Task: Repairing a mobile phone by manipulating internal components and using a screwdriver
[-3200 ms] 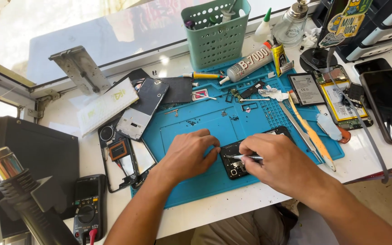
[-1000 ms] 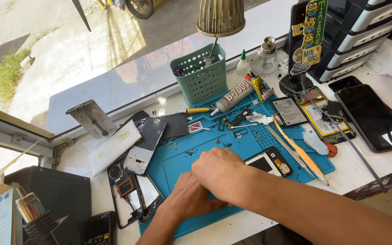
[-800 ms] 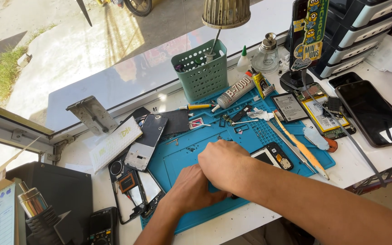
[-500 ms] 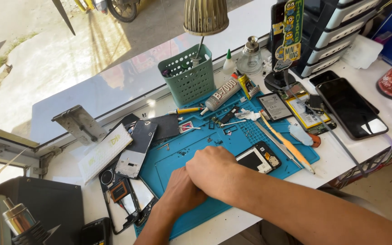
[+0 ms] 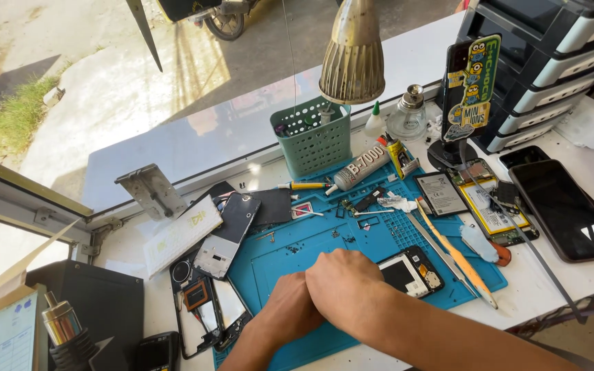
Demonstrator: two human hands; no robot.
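While both hands rest together on the mat, the scene reads:

Right hand (image 5: 344, 287): lies over the left, fingers curled down in a loose fist on the blue work mat (image 5: 311, 251); whether anything is pinched underneath, cannot tell.
Left hand (image 5: 289, 310): tucked under and beside the right, knuckles up, fingertips hidden; grip state not readable.
Phone body (image 5: 410, 273): black, opened, lies on the mat just right of the right hand, touching or nearly touching it; camera end w/ small parts faces right.
Pry tools (image 5: 456, 257): orange and metal strips lying diagonal on the mat's right part, near the phone body.
Glue tube (image 5: 362, 170): grey, lying at the mat's far edge, in front of the green basket (image 5: 312, 141).
Lamp (image 5: 353, 51): metal shade hangs over the basket.
Left of mat: phone back shell (image 5: 228, 230) and a stripped frame (image 5: 204, 309), both off the hands, well apart.
Right side: dark phone, screen up (image 5: 565, 209), on the white table (image 5: 572, 268); battery/board assy (image 5: 486, 206) beside it.
Near left corner: hot-air nozzle (image 5: 63, 326), prob. on a black box.
Small screws: specks on the mat beyond the hands, too tiny to count.
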